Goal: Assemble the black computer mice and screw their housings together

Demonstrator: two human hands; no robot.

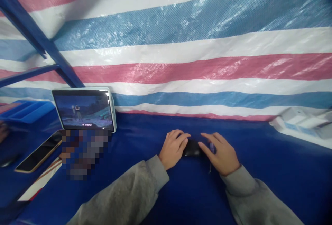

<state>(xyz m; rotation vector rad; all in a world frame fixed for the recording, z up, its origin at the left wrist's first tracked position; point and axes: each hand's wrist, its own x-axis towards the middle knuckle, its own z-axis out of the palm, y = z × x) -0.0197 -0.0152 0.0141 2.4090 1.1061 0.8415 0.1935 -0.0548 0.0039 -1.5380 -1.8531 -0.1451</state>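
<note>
A flat, glossy black object [192, 148] lies between my two hands, low over the blue table. My left hand [174, 148] curls round its left end, thumb on the near side and index finger along the far edge. From the other end my right hand [221, 152] closes round it, with thumb and index finger reaching inward. A small purple-blue patch [212, 147] shows between that thumb and index finger; what it is, I cannot make out. Just below the thumb hangs a thin pale strand [210, 168]. My other fingertips are hidden.
To the left a tablet [84, 111] stands upright, playing a video. Near it lie a phone [40, 152], a pixelated patch and a blue divided tray [28, 111]. Part of another person's hand [3, 131] shows at the left edge. White boxes [301, 124] sit far right, before striped sheeting.
</note>
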